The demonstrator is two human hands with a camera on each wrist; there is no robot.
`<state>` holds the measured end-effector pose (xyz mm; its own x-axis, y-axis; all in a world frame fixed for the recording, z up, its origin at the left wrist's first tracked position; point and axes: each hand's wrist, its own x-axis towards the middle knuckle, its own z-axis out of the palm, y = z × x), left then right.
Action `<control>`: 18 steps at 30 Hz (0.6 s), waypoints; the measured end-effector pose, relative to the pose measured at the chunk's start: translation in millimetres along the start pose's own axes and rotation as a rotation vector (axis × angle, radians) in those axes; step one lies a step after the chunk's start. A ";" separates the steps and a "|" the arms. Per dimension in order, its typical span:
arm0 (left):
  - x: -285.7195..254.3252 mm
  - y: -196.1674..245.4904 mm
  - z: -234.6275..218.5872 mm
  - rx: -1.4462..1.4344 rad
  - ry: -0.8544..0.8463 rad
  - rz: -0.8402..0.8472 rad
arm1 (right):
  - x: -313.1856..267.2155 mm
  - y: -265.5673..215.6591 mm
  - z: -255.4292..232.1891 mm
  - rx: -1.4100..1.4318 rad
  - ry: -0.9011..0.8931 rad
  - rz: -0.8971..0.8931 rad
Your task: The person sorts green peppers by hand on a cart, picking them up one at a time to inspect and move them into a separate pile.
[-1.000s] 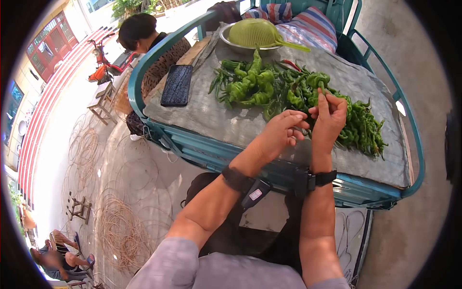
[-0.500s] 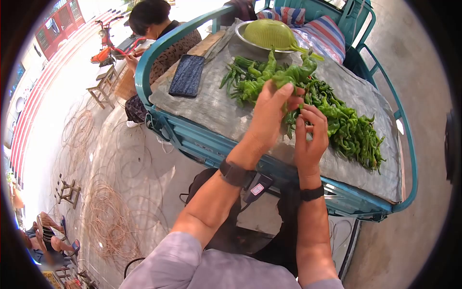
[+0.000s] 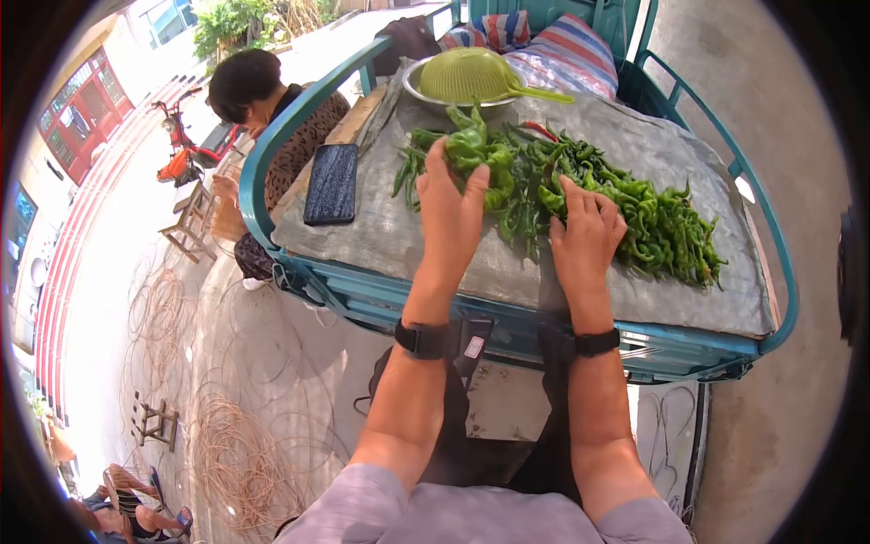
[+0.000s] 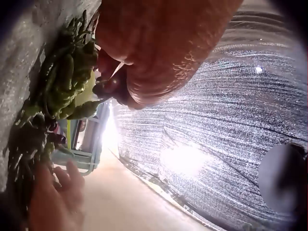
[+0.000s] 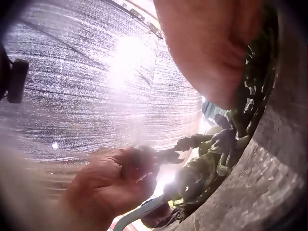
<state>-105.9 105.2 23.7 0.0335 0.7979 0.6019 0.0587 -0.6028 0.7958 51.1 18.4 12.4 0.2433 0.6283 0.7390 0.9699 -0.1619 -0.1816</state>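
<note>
Green peppers lie in two heaps. My left hand (image 3: 450,204) is at the left heap (image 3: 497,177), its thumb and index finger spread on either side of a large wrinkled green pepper (image 3: 467,150). In the left wrist view, peppers (image 4: 65,82) sit close by this hand's fingertips. Over the near end of the right heap (image 3: 666,222) is my right hand (image 3: 587,231), loosely bent, fingertips at the peppers. The left wrist view also catches the right hand (image 4: 57,195) with its fingers apart. Its fingertips are hidden behind the hand in the right wrist view.
A grey sheet (image 3: 381,213) covers the teal cart bed, bounded by a teal rail (image 3: 258,168). A phone (image 3: 331,184) lies left. Behind the heaps, a yellow-green strainer (image 3: 467,74) sits in a metal bowl (image 3: 412,86). Another person (image 3: 304,136) sits beyond the left rail.
My left hand has carried a large green pepper from the right side over to the left heap, and its fingers have spread. The right hand has turned down onto the right heap.
</note>
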 end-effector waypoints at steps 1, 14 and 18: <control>-0.3 -1.3 -3.4 0.218 -0.030 0.008 | 1.2 -0.8 -0.7 -0.038 -0.029 0.007; -12.2 -8.3 -3.2 0.659 -0.167 0.003 | 1.2 10.6 10.0 0.315 0.098 0.296; -14.5 -9.7 2.9 0.634 -0.039 0.091 | 5.4 11.7 9.6 0.688 0.284 0.458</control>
<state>-104.0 99.5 7.1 0.1019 0.7509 0.6526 0.6322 -0.5553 0.5403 63.8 27.2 8.0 0.6885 0.3857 0.6142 0.5870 0.2010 -0.7842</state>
